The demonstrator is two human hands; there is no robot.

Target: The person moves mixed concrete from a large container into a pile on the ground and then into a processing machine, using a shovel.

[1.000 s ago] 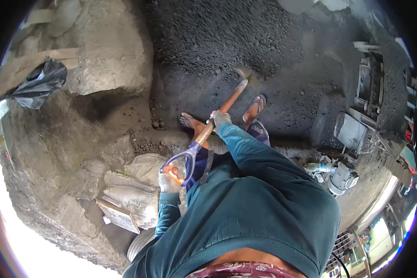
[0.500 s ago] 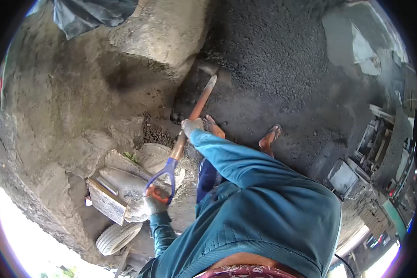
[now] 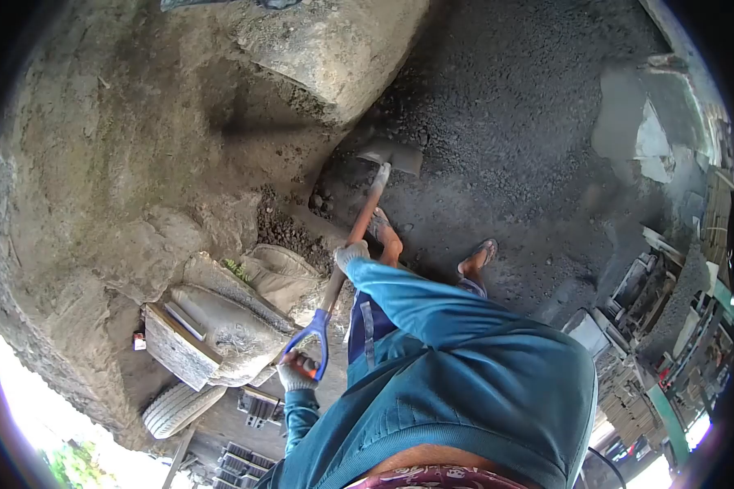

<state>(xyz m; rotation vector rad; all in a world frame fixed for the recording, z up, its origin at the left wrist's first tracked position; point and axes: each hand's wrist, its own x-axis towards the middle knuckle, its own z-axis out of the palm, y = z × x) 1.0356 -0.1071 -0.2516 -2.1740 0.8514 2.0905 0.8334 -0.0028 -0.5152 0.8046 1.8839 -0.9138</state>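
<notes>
A shovel with a wooden shaft (image 3: 367,213) and a blue D-shaped handle runs from beside my body toward the ground ahead. My left hand (image 3: 297,372), in a grey glove with orange on it, is closed around the grip of that handle. Farther down the shaft, my gloved right hand (image 3: 351,256) is wrapped round the wood, with its arm crossing in front of my torso. The metal blade (image 3: 401,157) lies low against dark gravelly material (image 3: 497,106), close to the foot of a large pale rock-like mass (image 3: 342,65).
An earthen bank (image 3: 122,163) rises on the left. A wooden box (image 3: 179,346) and a tire (image 3: 179,409) are at lower left. My sandalled feet (image 3: 477,257) stand on dark ground. Boards and scrap (image 3: 628,297) lie at the right.
In the view, the shovel and both hands sit slightly lower and farther right. The surroundings have shifted too, as the camera has moved. Both hands keep their hold on the shovel.
</notes>
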